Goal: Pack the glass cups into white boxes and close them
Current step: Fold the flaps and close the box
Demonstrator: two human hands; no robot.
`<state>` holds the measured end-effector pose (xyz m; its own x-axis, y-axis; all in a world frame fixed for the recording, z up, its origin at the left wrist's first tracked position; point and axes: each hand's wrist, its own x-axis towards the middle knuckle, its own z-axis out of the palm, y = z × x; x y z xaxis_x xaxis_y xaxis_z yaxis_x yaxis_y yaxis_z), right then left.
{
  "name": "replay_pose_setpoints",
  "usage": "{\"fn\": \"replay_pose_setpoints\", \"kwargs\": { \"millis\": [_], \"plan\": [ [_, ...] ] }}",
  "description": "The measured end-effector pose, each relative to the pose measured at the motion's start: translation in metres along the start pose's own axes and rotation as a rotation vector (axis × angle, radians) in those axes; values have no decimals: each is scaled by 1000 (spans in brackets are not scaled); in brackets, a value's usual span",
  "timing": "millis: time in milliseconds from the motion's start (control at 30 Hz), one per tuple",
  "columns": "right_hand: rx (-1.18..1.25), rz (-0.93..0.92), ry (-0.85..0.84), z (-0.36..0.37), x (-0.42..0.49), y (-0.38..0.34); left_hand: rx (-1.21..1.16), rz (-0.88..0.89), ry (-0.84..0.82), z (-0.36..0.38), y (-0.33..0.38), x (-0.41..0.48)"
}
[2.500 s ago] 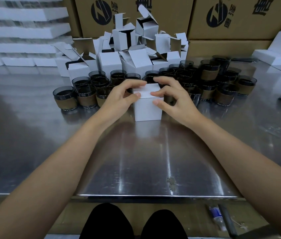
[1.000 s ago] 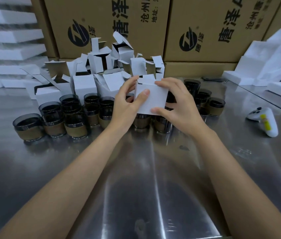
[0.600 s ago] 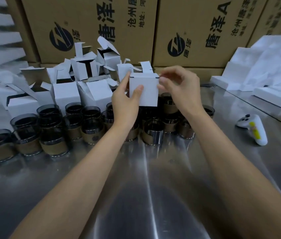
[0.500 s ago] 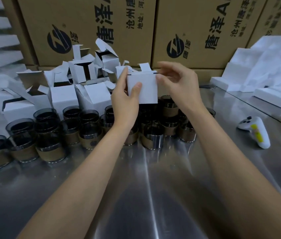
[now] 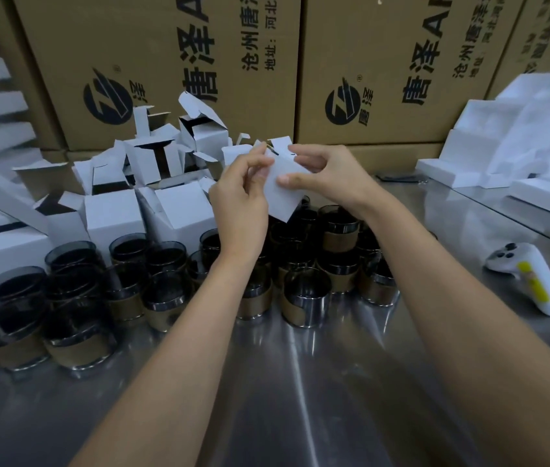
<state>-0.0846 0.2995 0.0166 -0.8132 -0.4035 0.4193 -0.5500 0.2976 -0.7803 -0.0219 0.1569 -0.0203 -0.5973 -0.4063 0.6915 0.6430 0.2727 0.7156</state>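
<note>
Left hand [image 5: 240, 203] and right hand [image 5: 329, 176] bare, forearms seemingly unsleeved throughout

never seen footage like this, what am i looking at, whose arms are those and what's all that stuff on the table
No machine here: a person works with bare hands, filmed by a camera worn on their head that looks forward and down. That is why two forearms reach away from you. The left hand and right hand together hold up one small white box, tilted; its top flap seems not fully tucked in. On the metal table stand many dark glass cups with tan bands, and behind them a heap of open white boxes. A white controller lies to the right. Brown cartons and white foam pieces line the back.
</note>
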Motion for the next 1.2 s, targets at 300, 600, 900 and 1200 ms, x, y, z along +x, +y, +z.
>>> {"fn": "replay_pose_setpoints", "kwargs": {
  "millis": [300, 600, 900, 1200],
  "plan": [
    [-14, 62, -3, -15, 17, 4, -51, -48, -9, 9, -2, 2],
    [-530, 315, 246, -57, 76, 44, 572, -206, -554, 11, -23, -1],
    [-766, 501, -17, -47, 106, 71, 607, -193, -518, 10, -26, 0],
    [-886, 585, -241, -34, 108, 98, 590, -143, -484, 9, -28, 6]
  ]
}}
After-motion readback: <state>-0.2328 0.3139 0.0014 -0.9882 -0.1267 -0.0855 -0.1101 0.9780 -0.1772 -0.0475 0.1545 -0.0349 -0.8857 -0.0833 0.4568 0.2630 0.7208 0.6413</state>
